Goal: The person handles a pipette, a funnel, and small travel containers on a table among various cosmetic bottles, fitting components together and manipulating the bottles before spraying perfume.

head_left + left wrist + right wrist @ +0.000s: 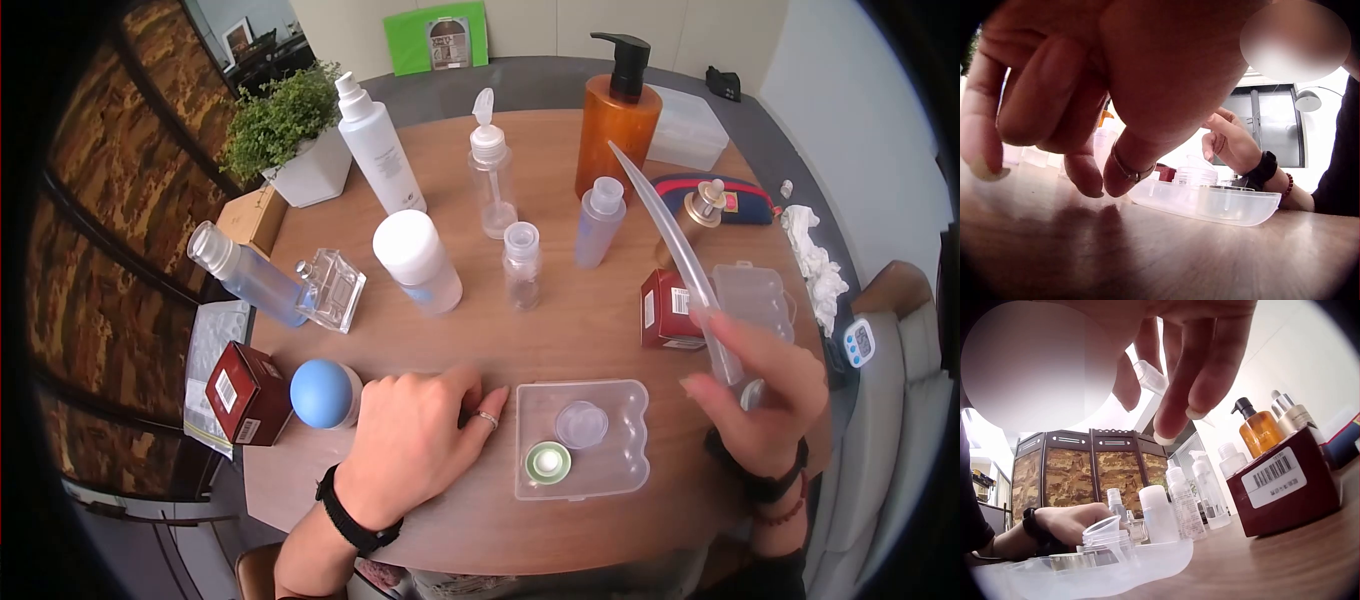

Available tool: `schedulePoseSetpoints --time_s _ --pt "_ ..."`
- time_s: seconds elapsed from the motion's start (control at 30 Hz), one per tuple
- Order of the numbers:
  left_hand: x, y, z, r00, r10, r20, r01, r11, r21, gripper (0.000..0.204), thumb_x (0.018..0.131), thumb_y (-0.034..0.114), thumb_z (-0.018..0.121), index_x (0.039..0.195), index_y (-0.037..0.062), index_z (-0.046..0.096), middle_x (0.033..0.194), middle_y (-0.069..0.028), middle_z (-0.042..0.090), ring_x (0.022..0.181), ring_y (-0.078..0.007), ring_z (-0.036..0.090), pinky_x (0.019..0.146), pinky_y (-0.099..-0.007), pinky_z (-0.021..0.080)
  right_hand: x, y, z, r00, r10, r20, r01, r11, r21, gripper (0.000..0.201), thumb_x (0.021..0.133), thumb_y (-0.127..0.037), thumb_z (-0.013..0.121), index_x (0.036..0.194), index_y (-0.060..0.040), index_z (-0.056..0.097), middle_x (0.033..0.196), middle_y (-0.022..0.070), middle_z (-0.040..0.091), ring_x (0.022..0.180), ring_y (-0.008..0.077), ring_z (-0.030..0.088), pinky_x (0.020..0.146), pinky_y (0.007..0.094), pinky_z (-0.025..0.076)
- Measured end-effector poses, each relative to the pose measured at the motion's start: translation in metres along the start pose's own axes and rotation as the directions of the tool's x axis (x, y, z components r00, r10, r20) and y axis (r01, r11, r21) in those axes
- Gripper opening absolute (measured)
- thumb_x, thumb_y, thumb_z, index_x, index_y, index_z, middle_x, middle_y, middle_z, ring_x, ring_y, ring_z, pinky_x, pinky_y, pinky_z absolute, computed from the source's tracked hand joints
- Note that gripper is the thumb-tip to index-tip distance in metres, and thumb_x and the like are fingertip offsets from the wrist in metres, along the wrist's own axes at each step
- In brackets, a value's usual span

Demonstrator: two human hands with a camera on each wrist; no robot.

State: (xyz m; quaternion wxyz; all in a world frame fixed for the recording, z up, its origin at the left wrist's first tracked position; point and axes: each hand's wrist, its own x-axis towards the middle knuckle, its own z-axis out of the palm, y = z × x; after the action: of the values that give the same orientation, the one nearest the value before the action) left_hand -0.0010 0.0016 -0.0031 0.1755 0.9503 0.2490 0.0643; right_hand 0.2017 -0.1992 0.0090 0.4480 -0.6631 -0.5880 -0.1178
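My right hand is raised at the right of the table and pinches a long, clear, tapering plastic tube near its wide end. Its narrow tip points up and away. In the right wrist view a short piece of the tube shows between thumb and fingers. My left hand rests on the table with loosely bent fingers, holding nothing. Just right of it lies a shallow clear plastic tray. Inside are a small clear round container and a green-rimmed round piece with a white centre.
A blue-capped jar and a dark red box stand left of the left hand. Several bottles stand further back, including a white-capped one and an amber pump bottle. Another red box stands near the right hand.
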Motion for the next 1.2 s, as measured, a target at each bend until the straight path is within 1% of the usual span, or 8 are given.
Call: schedulePoseSetpoints --time_s 0.2,0.43,0.63,0.73,0.8,0.93,1.1,1.2 --pt "-0.001 0.000 0.003 0.999 0.019 -0.038 -0.020 0.999 -0.026 0.024 0.085 0.024 0.076 0.073 0.0062 0.065 0.056 -0.0108 0.061 0.054 -0.0329 0.063 0.052 -0.0408 0.049 0.001 -0.005 0.000 0.989 0.119 0.087 -0.119 0.993 -0.004 0.048 0.067 0.004 0.086 0.113 0.0026 0.073 0.106 0.0165 0.076 0.089 0.0227 0.075 0.070 0.0287 0.059" --pt "0.000 0.000 0.001 1.000 0.007 -0.005 -0.007 1.000 0.004 0.025 0.085 0.025 0.076 0.073 0.0064 0.066 0.057 -0.0104 0.061 0.055 -0.0329 0.063 0.052 -0.0405 0.049 -0.003 0.001 -0.001 0.998 0.059 -0.034 -0.059 0.998 -0.015 0.048 0.067 0.004 0.087 0.113 0.0023 0.073 0.107 0.0158 0.076 0.086 0.0213 0.075 0.068 0.0272 0.059" --pt "0.000 -0.003 0.002 1.000 0.002 -0.032 -0.003 1.000 -0.029 0.025 0.085 0.025 0.076 0.073 0.0065 0.066 0.058 -0.0108 0.062 0.055 -0.0337 0.063 0.052 -0.0421 0.049 0.002 -0.007 -0.004 0.987 0.110 0.121 -0.111 0.994 0.002 0.047 0.067 0.004 0.086 0.112 0.0028 0.073 0.106 0.0165 0.076 0.090 0.0253 0.075 0.075 0.0297 0.059" --pt "-0.001 -0.005 0.002 0.999 0.040 -0.024 -0.041 0.998 -0.044 0.025 0.086 0.026 0.075 0.072 0.0062 0.065 0.061 -0.0117 0.064 0.057 -0.0344 0.064 0.054 -0.0423 0.050 -0.001 0.000 -0.002 0.999 0.043 0.001 -0.043 0.999 -0.033 0.047 0.068 0.005 0.085 0.113 0.0036 0.072 0.107 0.0167 0.076 0.091 0.0232 0.075 0.071 0.0272 0.058" --pt "-0.002 -0.005 0.004 1.000 0.019 -0.018 -0.019 0.999 -0.034 0.026 0.086 0.026 0.075 0.072 0.0060 0.065 0.061 -0.0121 0.064 0.057 -0.0347 0.064 0.054 -0.0427 0.050 -0.006 0.000 -0.003 0.985 0.173 -0.016 -0.172 0.984 0.047 0.048 0.070 0.005 0.085 0.115 0.0047 0.072 0.110 0.0172 0.075 0.095 0.0205 0.074 0.071 0.0249 0.057" --pt "-0.002 -0.008 0.005 0.995 0.090 -0.031 -0.092 0.992 -0.085 0.028 0.091 0.027 0.068 0.074 0.0062 0.062 0.058 -0.0149 0.062 0.052 -0.0369 0.062 0.051 -0.0468 0.048 -0.004 0.004 0.001 0.979 0.188 -0.084 -0.178 0.978 0.111 0.049 0.072 0.005 0.084 0.119 0.0052 0.070 0.113 0.0177 0.074 0.093 0.0164 0.072 0.071 0.0244 0.056" --pt "-0.002 -0.006 0.001 0.995 0.083 -0.051 -0.085 0.996 -0.040 0.027 0.089 0.026 0.070 0.073 0.0059 0.063 0.059 -0.0143 0.063 0.055 -0.0365 0.063 0.053 -0.0451 0.049 0.042 -0.009 -0.002 0.952 0.232 -0.198 -0.239 0.971 -0.008 0.047 0.081 0.004 0.078 0.126 0.0021 0.068 0.105 0.0113 0.075 0.069 0.0065 0.064 0.062 0.0200 0.050" --pt "-0.001 -0.005 0.004 0.996 0.066 -0.059 -0.069 0.996 -0.056 0.026 0.087 0.026 0.073 0.072 0.0063 0.065 0.061 -0.0130 0.064 0.058 -0.0357 0.064 0.054 -0.0438 0.050 0.069 0.005 0.001 0.926 0.342 -0.158 -0.334 0.940 0.076 0.043 0.085 -0.002 0.078 0.127 -0.0017 0.069 0.096 0.0045 0.072 0.063 0.0030 0.061 0.059 0.0177 0.047"
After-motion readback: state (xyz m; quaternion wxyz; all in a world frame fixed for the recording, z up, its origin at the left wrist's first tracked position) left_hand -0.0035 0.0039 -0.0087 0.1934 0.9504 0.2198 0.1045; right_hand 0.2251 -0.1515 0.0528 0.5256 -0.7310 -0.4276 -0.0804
